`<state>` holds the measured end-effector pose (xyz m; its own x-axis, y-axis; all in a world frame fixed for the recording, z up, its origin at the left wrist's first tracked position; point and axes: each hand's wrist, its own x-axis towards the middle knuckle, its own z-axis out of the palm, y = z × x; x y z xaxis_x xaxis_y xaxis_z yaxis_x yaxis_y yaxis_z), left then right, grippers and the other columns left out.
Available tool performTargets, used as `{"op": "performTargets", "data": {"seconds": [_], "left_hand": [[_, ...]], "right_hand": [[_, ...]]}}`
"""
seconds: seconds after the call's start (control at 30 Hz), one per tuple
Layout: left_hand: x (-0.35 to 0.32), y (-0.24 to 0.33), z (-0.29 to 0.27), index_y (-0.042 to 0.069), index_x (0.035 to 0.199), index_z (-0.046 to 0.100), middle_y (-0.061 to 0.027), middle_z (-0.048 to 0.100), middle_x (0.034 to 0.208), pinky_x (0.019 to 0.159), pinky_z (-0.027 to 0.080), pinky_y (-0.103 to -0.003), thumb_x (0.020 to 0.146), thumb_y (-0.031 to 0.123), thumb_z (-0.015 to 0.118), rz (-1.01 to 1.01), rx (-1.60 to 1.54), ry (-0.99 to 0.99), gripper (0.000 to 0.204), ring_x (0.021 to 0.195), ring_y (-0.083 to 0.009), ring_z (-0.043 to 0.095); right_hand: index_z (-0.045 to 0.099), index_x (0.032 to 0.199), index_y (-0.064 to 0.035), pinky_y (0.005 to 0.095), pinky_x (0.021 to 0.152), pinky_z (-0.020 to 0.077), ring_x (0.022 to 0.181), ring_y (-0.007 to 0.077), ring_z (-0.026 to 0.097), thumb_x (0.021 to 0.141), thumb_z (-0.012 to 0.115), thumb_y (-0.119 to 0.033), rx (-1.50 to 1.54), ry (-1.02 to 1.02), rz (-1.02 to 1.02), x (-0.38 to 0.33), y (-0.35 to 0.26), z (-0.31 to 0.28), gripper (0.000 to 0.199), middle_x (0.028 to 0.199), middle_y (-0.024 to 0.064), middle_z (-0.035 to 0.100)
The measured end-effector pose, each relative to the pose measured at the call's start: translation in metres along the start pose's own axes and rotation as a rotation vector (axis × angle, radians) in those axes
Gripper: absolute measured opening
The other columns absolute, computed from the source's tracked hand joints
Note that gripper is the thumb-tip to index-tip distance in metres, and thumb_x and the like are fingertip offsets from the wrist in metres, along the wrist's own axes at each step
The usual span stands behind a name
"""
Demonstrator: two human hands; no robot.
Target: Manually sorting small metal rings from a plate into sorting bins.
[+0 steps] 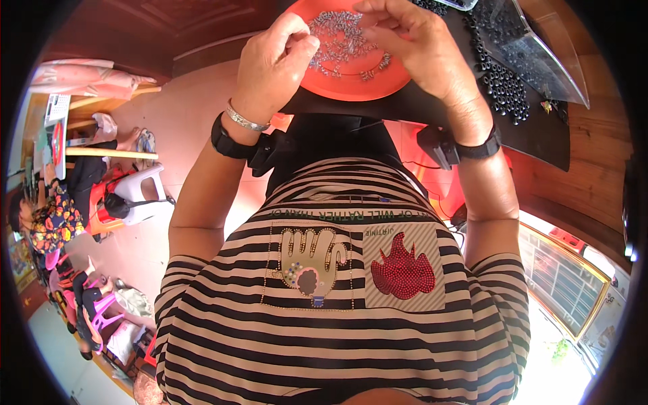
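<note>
An orange-red round dish (361,88) at the top of the view holds a scatter of small silvery metal pieces (344,40). Above its left rim, my left hand (280,57) is closed, thumb pressed against bent fingers; whatever it may pinch is too small to make out. Over the dish's right side hovers my right hand (422,47), its fingers loosely bent and thumb and forefinger apart, with nothing visible between them. The fingertips come close to the top edge of the picture. Both hands are above the metal pieces, a short gap from each other.
Many small black round parts (506,91) lie on the dark tabletop (540,138) at right, beside a clear plastic box (533,54) holding more. Wooden panelling (597,135) bounds that side. Other people sit far left near a white stool (145,192).
</note>
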<state>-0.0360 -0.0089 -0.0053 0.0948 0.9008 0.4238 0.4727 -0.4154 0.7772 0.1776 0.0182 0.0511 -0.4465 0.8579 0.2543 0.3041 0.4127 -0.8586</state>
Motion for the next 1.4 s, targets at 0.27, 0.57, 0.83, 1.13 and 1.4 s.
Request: {"op": "performTargets", "data": {"seconds": [0.27, 0.57, 0.83, 1.13, 1.4], "left_hand": [[-0.012, 0.002, 0.006, 0.001, 0.089, 0.06, -0.0063, 0.06, 0.073, 0.059, 0.044, -0.028, 0.088, 0.01, 0.06, 0.082, 0.027, 0.041, 0.009, 0.062, -0.0156, 0.054], [-0.015, -0.001, 0.002, 0.0, 0.087, 0.061, -0.0118, 0.062, 0.075, 0.061, 0.047, -0.032, 0.085, 0.01, 0.062, 0.097, 0.026, 0.038, 0.01, 0.063, -0.024, 0.059], [-0.011, -0.003, 0.001, 0.0, 0.089, 0.061, -0.0121, 0.062, 0.076, 0.062, 0.048, -0.031, 0.085, 0.009, 0.062, 0.07, 0.037, 0.03, 0.01, 0.063, -0.0244, 0.059], [0.001, -0.019, -0.001, 0.001, 0.088, 0.06, -0.0095, 0.062, 0.079, 0.06, 0.046, -0.03, 0.085, 0.01, 0.063, 0.138, 0.059, 0.025, 0.01, 0.06, -0.0205, 0.055], [0.005, -0.007, 0.011, -0.001, 0.096, 0.063, -0.0007, 0.06, 0.081, 0.068, 0.044, -0.023, 0.093, 0.01, 0.059, 0.042, -0.097, -0.117, 0.013, 0.073, -0.0075, 0.053]], "right_hand": [[0.067, 0.096, -0.0043, 0.0321, 0.073, 0.0527, 0.08, 0.02, 0.066, 0.084, 0.068, -0.009, -0.354, -0.286, -0.126, 0.0, 0.042, -0.021, 0.013, 0.089, 0.0061, 0.069], [0.066, 0.097, -0.0045, 0.038, 0.075, 0.0519, 0.086, 0.0327, 0.063, 0.082, 0.062, -0.005, -0.665, -0.182, -0.228, -0.001, 0.048, -0.019, 0.016, 0.093, 0.0111, 0.066], [0.067, 0.098, -0.0066, 0.0403, 0.075, 0.0517, 0.086, 0.0338, 0.063, 0.081, 0.063, -0.007, -0.729, -0.274, -0.336, -0.004, 0.058, -0.024, 0.017, 0.091, 0.0123, 0.066], [0.064, 0.091, -0.0077, 0.0423, 0.074, 0.0521, 0.086, 0.0316, 0.066, 0.083, 0.065, -0.018, -0.784, -0.317, -0.19, -0.014, 0.043, -0.005, 0.013, 0.087, 0.0099, 0.069], [0.065, 0.098, -0.0053, 0.0347, 0.065, 0.0513, 0.073, 0.0272, 0.066, 0.087, 0.067, -0.014, -0.482, -0.041, -0.188, -0.014, 0.039, 0.0, 0.015, 0.083, 0.01, 0.066]]}}
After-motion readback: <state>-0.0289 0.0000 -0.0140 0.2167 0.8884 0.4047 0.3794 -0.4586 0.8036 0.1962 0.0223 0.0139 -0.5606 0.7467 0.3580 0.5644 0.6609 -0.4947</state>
